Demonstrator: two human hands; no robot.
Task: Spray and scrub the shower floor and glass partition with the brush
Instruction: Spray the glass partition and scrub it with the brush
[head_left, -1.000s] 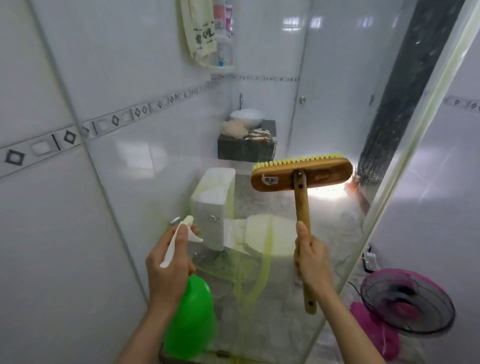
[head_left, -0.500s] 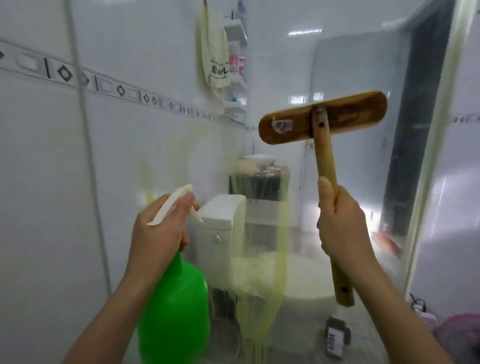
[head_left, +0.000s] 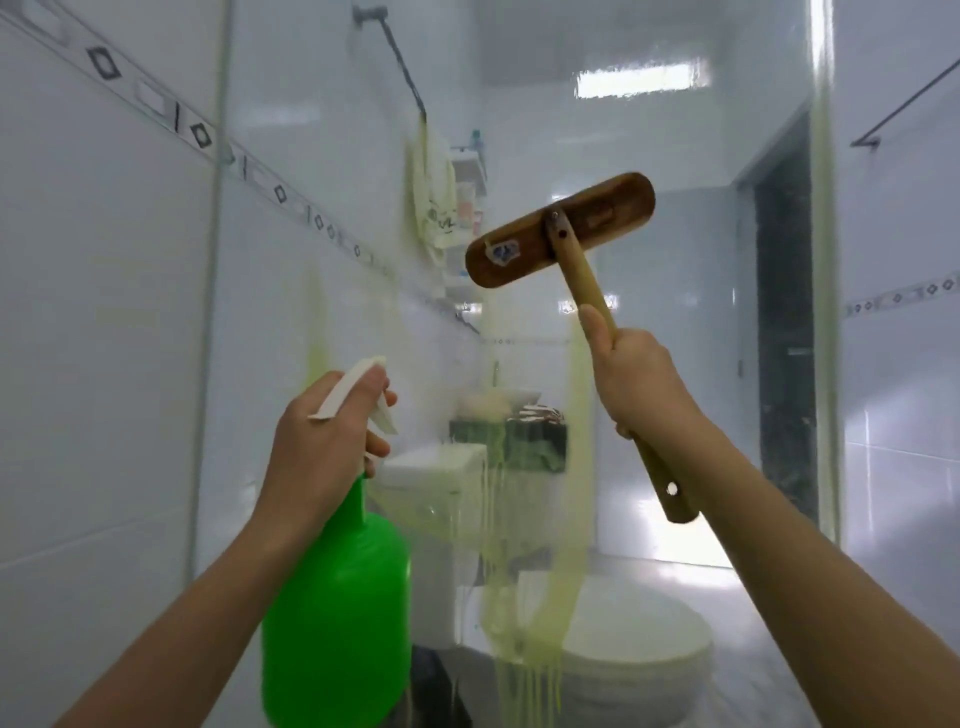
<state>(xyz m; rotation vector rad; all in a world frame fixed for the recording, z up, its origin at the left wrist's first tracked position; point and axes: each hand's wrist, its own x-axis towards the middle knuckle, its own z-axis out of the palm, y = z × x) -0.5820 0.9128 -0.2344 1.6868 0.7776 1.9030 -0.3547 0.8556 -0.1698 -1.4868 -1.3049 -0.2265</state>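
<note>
- My left hand (head_left: 322, 447) is closed round the neck of the green spray bottle (head_left: 337, 613), finger on the trigger, nozzle aimed at the glass partition (head_left: 519, 364) ahead
- My right hand (head_left: 641, 384) grips the brush (head_left: 558, 231) mid-handle, its head raised above it with the wooden back facing me, bristles likely against the glass
- Yellow cleaner (head_left: 530, 597) runs down the pane between and below both hands, so I judge scrubbing comes next

green spray bottle (head_left: 337, 613), brown wooden brush (head_left: 558, 231), yellow-green streaked glass partition (head_left: 524, 597)

Setting: home bathroom. White wall tiles (head_left: 104, 312), toilet (head_left: 623, 654) below brush-holding right hand (head_left: 641, 379), towel (head_left: 434, 202) on rail upper-left of it, glass partition (head_left: 519, 364) beyond it.
</note>
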